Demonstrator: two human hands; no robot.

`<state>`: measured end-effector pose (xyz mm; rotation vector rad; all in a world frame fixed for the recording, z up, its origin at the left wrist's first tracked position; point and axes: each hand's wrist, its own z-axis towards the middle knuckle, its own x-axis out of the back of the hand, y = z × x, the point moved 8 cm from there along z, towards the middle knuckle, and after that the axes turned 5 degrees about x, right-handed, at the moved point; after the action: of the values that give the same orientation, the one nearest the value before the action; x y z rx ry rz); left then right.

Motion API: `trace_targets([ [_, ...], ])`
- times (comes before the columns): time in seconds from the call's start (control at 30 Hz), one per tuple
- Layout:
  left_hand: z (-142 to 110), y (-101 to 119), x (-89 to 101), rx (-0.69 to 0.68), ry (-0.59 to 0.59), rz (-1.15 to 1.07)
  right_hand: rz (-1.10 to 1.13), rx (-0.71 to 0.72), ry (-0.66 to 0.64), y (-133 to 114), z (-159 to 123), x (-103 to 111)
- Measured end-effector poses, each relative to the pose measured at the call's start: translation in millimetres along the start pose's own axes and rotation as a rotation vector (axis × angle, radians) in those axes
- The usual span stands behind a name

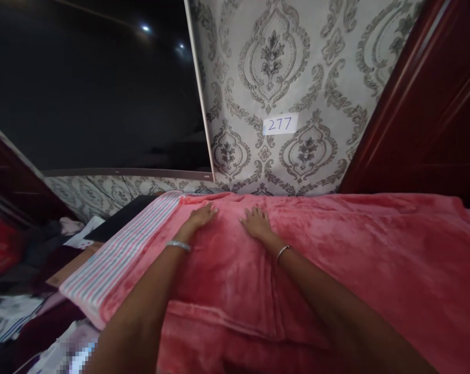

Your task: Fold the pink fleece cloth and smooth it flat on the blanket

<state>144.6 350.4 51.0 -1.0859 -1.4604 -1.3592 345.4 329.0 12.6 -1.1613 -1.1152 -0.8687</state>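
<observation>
Clothing lies heaped at far left beside a red box; above it, a dark glossy panel meets grey damask wallpaper bearing a paper label handwritten 277; a pink fleece blanket spreads across the lower frame, its striped lining turned back along the left edge; the left hand, with a silver bangle on the wrist, lies open and palm-down on the fleece, gripping nothing; the right hand, wearing a thin bangle, lies open and palm-down just beside it; dark red wood paneling closes the far right.
</observation>
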Motion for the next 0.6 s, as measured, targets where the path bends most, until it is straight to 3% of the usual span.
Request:
trace_targets([
  [0.13,-66.9,0.4,-10.1,-0.092,0.028,0.107,0.044,0.138,0.073,-25.9,-51.8,3.5],
  [0.27,-118.0,-15.7,-49.2,-0.084,0.063,0.292,0.051,0.252,0.044,-31.9,-99.2,-24.9],
  [0.4,-126.0,-23.7,-67.7,-0.058,0.093,0.359,0.055,0.268,0.05,-24.3,-108.4,-32.1],
  [0.6,-119.9,-27.8,-49.0,-0.083,0.127,0.184,0.213,0.324,0.081,1.5,-133.0,-13.3],
])
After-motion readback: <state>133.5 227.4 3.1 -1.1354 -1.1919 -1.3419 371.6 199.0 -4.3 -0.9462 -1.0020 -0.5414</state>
